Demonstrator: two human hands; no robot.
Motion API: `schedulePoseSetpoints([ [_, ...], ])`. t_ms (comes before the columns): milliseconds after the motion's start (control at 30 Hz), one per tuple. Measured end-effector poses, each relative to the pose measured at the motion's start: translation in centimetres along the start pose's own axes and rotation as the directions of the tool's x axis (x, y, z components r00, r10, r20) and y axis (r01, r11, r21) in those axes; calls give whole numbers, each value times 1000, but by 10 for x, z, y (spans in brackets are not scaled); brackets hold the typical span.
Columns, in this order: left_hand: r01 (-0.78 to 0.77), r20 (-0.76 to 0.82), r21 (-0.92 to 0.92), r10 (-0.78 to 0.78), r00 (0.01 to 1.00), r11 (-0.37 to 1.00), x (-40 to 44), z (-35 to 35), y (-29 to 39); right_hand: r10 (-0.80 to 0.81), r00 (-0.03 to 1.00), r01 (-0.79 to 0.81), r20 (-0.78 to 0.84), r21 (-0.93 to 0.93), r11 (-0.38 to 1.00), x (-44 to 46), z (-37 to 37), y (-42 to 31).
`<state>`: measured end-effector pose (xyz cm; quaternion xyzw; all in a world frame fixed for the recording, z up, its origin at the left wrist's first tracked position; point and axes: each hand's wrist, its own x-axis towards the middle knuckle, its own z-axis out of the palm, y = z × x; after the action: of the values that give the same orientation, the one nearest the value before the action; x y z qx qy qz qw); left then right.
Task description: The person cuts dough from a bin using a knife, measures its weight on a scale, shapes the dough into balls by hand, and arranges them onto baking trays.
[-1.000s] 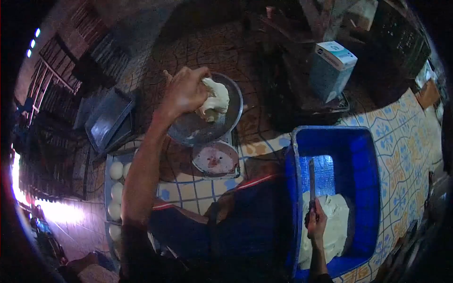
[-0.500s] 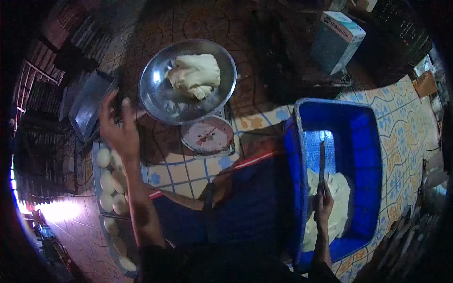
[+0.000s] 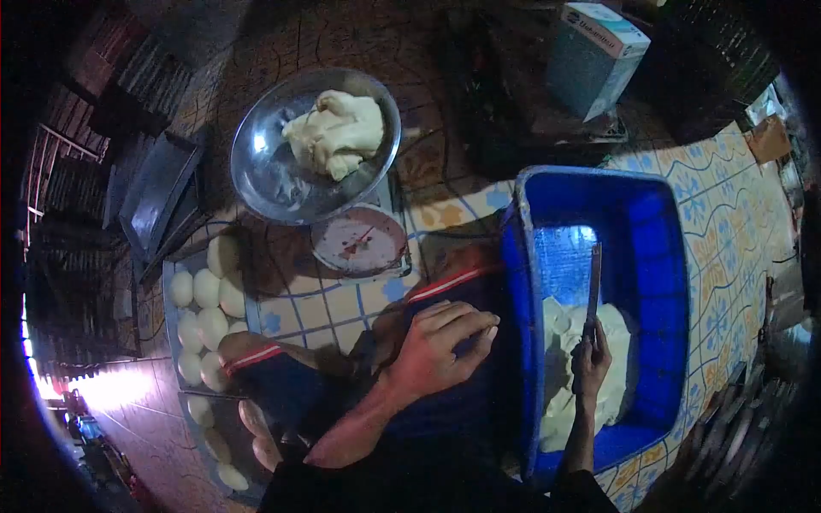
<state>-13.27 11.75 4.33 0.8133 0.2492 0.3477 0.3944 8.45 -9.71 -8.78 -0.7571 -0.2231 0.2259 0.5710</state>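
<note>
Nearest to dough [image 3: 564, 419]: right hand [image 3: 592, 359], gripping blade [image 3: 594, 278].

Closed around near end of blade, with long axis aimed forward, roughly along long side of tub [image 3: 660, 291]; contact between blade and dough: cannot tell. Directly beneath right hand, in near half of tub: dough. Left of tub, just outside: left hand [image 3: 449, 346], empty, partly open, fingers loosely curled, with dough lying to the right. Farther out, ahead and left: bowl [image 3: 265, 171], with lump [image 3: 346, 128] inside and scale [image 3: 359, 242] just in front.

Head-worn view; forward and downward; near
</note>
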Motion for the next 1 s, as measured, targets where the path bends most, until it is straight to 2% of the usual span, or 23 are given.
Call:
schedulePoseSetpoints([
  [67,-73,10,-44,74,997,996,6,1,2,-54,996,45,-66,-135,990,3,-6,-1],
  [133,53,-215,-26,-58,975,998,3,-17,-4,-55,995,43,-79,-153,987,3,-19,15],
  [200,57,-457,71,-19,889,996,4,-46,-21,37,994,-44,-107,-57,997,8,-25,32],
  [267,247,-607,41,-172,776,968,18,-83,-24,-55,990,55,-129,-2,998,10,-22,32],
  [333,197,-592,211,-36,805,957,51,-127,-42,16,993,-4,-116,111,994,9,-8,3],
  [367,147,-543,281,31,839,948,76,-142,-42,7,993,-8,-122,-6,1000,16,0,-3],
  [400,90,-480,346,94,873,934,102,-157,-43,-2,993,2,-114,5,1000,22,13,-25],
  [467,141,-285,426,-16,958,894,147,-175,-56,-183,980,153,82,282,947,36,53,-99],
  [533,12,-161,655,124,979,756,183,-176,-110,-295,939,264,175,179,948,60,98,-152],
  [567,-12,-153,651,147,977,759,189,-177,-113,-252,925,145,285,348,926,65,124,-181],
  [600,71,-75,643,-30,997,762,196,-178,-114,-123,919,6,375,298,955,75,149,-205],
  [633,152,6,649,-204,979,746,204,-178,-113,-295,892,240,342,194,951,96,181,-201],
  [667,128,17,652,-182,983,747,209,-177,-111,-295,879,162,374,347,924,109,216,-212],
  [733,42,-61,627,-5,998,778,202,-174,-111,-458,813,377,360,274,885,131,279,-234],
  [800,43,-97,626,23,995,778,197,-170,-79,-366,779,172,509,388,906,133,329,-238],
  [900,57,-190,766,141,972,640,201,-175,-74,-348,764,88,543,447,890,68,318,-258],
  [933,68,-203,768,141,969,637,202,-179,-70,-370,740,130,563,419,899,53,316,-237],
  [967,175,-299,674,48,953,717,204,-180,-62,-435,753,326,494,295,898,36,315,-206],
  [1000,274,-374,560,-57,926,782,203,-178,-59,-277,739,114,614,291,950,18,295,-215],
])
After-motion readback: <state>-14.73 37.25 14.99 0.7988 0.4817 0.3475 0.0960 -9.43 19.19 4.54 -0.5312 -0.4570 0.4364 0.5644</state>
